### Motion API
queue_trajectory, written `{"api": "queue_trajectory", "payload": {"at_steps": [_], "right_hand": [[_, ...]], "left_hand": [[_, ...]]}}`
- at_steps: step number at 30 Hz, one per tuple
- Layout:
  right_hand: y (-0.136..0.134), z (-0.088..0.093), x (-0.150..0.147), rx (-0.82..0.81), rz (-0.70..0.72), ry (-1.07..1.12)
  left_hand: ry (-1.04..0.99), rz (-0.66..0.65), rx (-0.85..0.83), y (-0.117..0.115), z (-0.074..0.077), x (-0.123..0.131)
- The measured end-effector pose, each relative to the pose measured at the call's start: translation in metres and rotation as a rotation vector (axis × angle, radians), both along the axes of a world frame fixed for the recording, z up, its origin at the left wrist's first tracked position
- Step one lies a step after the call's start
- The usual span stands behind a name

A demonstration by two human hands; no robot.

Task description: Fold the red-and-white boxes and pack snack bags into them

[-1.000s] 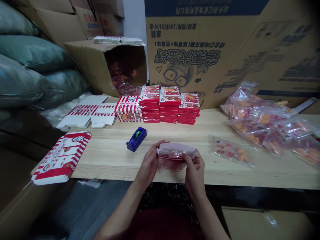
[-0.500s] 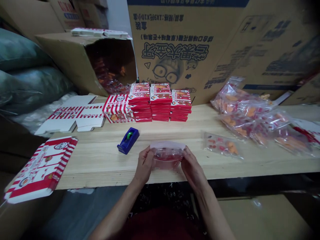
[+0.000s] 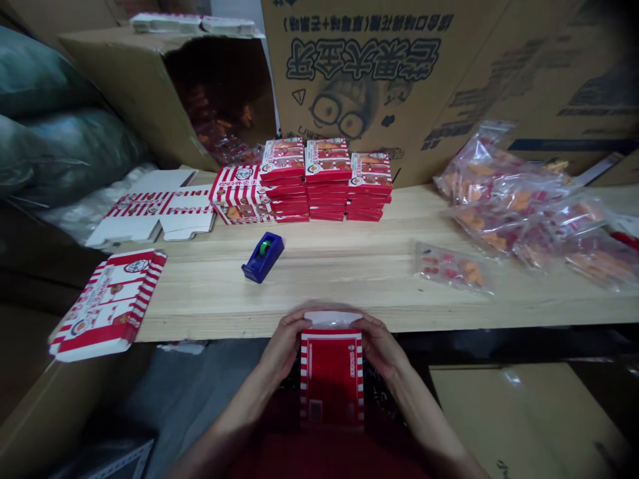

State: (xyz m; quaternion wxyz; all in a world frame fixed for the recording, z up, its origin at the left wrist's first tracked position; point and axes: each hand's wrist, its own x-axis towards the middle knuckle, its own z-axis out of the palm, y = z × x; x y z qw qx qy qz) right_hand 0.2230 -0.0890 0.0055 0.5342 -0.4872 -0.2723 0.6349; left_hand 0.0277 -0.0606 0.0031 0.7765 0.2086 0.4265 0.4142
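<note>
Just in front of the table edge, a red box (image 3: 332,379) with striped white borders is held between both hands. Its plain red back faces up, and the end away from me shows a white flap (image 3: 333,319) with some clear plastic beside it. My left hand (image 3: 287,339) grips the box's far left corner, and my right hand (image 3: 382,342) grips the far right corner. Fingertips on both sides are partly hidden behind the flap. A blue tape dispenser (image 3: 263,257) with green tape stands on the table beyond my left hand. One flat clear bag (image 3: 453,267) of small pieces lies to the right.
Stacked red-and-white boxes (image 3: 327,179) stand at the back of the wooden table (image 3: 349,259). Unfolded cartons (image 3: 150,206) and flat boxes (image 3: 107,303) lie left. Several clear bags (image 3: 519,199) are heaped right. Behind are an open carton (image 3: 120,86) and a large cardboard box (image 3: 424,100).
Both hands have drawn the box toward me, off the table edge, and tipped it so its red back shows. The view has shifted, too.
</note>
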Motion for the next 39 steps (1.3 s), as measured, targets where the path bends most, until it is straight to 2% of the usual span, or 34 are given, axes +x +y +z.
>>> {"api": "queue_trajectory", "payload": {"at_steps": [5,9,14,19,22,25,27,30,34,37,39], "right_hand": [[0.001,-0.012,0.007,-0.048,0.025,0.038],[0.002,-0.013,0.012,-0.049,0.099,-0.042],[-0.004,-0.014,0.025,0.039,0.231,-0.049],[-0.003,-0.026,0.036,0.226,0.342,-0.275],[0.001,-0.035,0.038,0.286,0.342,-0.353],[0.003,-0.04,0.041,0.279,0.334,-0.333],[0.005,-0.036,0.045,0.253,0.377,-0.306],[0.012,-0.022,0.049,0.242,0.448,-0.282],[0.029,-0.006,0.05,0.256,0.521,-0.278],[0.04,-0.008,0.051,0.21,0.611,-0.265],[0.045,-0.013,0.051,0.177,0.611,-0.259]], "left_hand": [[0.014,-0.238,0.206,0.001,-0.003,-0.022],[0.231,-0.4,0.412,0.009,-0.006,-0.031],[0.235,-0.426,0.35,0.022,-0.02,-0.035],[0.331,-0.486,0.446,0.026,-0.02,-0.032],[0.404,-0.441,0.522,0.024,-0.023,-0.026],[0.438,-0.423,0.541,0.026,-0.025,-0.024],[0.415,-0.506,0.548,0.03,-0.022,-0.026],[0.38,-0.63,0.585,0.039,-0.009,-0.027],[0.409,-0.664,0.592,0.051,0.007,-0.02],[0.455,-0.709,0.632,0.057,0.006,-0.017],[0.503,-0.7,0.678,0.06,0.001,-0.016]]}}
